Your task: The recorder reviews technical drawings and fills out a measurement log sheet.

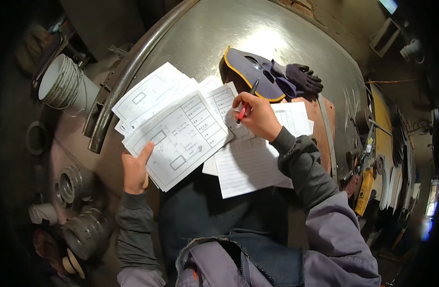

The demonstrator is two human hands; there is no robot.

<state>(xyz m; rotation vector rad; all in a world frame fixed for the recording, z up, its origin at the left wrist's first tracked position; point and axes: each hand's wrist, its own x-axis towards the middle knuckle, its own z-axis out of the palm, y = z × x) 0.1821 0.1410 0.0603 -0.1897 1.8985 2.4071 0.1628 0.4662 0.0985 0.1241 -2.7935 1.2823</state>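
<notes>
My left hand (137,168) grips a stack of printed drawing sheets (181,141) by its lower left corner, thumb on top and the other fingers hidden beneath. The sheets show line drawings and a table of boxes. A pen (242,114) with a red part and a dark end is held in my right hand (261,117), tilted over the right edge of the stack. Another pile of drawing sheets (150,93) lies just beyond. Under my right wrist rests a lined paper sheet (250,165), with more white paper (293,116) to its right.
A grey mask with yellow edging (253,76) and dark work gloves (303,79) lie on the metal table (195,45). A metal pipe (133,71) runs along its left side. A white bucket (69,86) and metal rings (85,229) stand at left; tools (365,191) lie right.
</notes>
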